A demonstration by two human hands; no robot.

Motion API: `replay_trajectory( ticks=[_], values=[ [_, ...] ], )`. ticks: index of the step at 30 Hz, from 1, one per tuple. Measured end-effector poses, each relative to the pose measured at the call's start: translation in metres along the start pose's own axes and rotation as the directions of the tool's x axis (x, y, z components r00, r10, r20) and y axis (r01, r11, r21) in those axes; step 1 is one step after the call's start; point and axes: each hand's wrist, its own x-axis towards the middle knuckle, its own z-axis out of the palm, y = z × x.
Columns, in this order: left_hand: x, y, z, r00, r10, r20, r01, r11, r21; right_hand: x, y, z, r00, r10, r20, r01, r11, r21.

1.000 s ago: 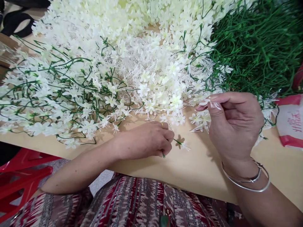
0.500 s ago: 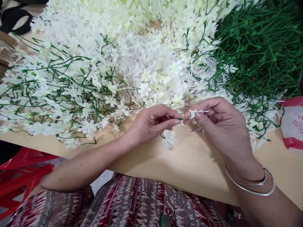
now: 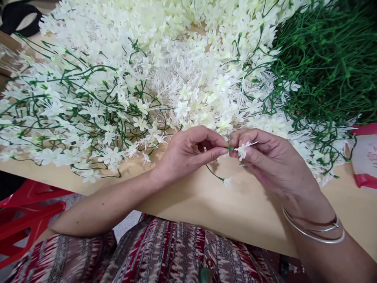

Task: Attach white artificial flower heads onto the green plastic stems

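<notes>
My left hand (image 3: 191,151) pinches a green plastic stem (image 3: 215,173) between thumb and forefinger. One branch of that stem hangs below the fingers and carries a white flower (image 3: 227,181) at its tip. Close by on the right, my right hand (image 3: 268,157) has its thumb and fingers closed on a small white artificial flower (image 3: 242,151). The flower's thin white stamens point to the right, and its base meets the stem's green tip or comes very near it; which one, I cannot tell.
Loose white flower heads (image 3: 182,74) cover the table's middle and back. Flowers on green stems (image 3: 97,106) lie at left. A heap of bare green stems (image 3: 324,63) fills the right. A red-and-white packet (image 3: 366,155) sits at the right edge, and a red plastic stool (image 3: 32,212) stands below left.
The right hand has turned slightly, and its flower has tipped so the petals show below the stamens. The hanging branch has swung to the right.
</notes>
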Motion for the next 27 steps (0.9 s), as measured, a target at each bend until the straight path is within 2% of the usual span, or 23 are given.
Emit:
replay_trajectory(
  ticks=[5, 14, 18, 27],
  values=[
    [0.000, 0.003, 0.001, 1.000, 0.007, 0.018, -0.008, 1.000, 0.018, -0.002, 0.001, 0.000, 0.999, 0.025, 0.026, -0.025, 1.000, 0.003],
    [-0.003, -0.004, 0.008, 0.995, -0.104, -0.010, 0.103, 0.993, -0.052, -0.001, 0.009, 0.007, 0.997, 0.029, -0.078, -0.030, 0.999, -0.017],
    [-0.005, -0.008, 0.010, 0.996, -0.073, -0.052, 0.073, 0.997, -0.011, -0.002, 0.016, 0.009, 0.995, 0.023, -0.099, -0.025, 1.000, -0.014],
    [-0.005, -0.012, 0.014, 0.999, -0.014, -0.052, 0.015, 1.000, 0.022, 0.003, 0.013, 0.013, 0.994, 0.003, -0.112, -0.009, 0.998, -0.059]
  ],
)
